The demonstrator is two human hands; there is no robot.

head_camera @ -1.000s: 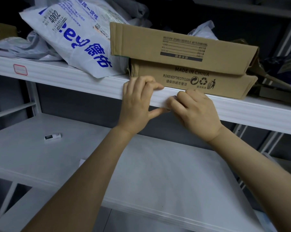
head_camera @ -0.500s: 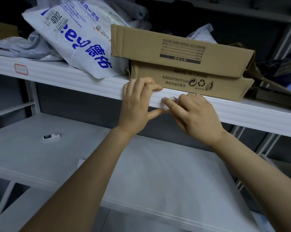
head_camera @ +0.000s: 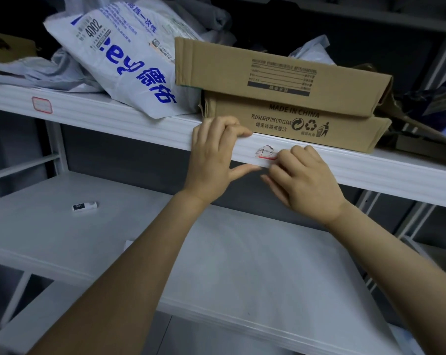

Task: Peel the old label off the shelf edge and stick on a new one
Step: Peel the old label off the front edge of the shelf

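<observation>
We're clamping our left hand (head_camera: pixel 214 155) on the shelf edge (head_camera: pixel 370 170), fingers hooked over the top lip and thumb pressing up from underneath, probably to brace ourselves while the other hand is working. Our right hand (head_camera: pixel 303 183) is sitting just beside it, wrist low, fingers curling onto the right end of the old label (head_camera: pixel 265 152), which is wrinkling on the edge just below the cardboard box (head_camera: pixel 293 119) and looking only partly lifted. So we're figuring it's mid-peel, nothing stuck on yet.
</observation>
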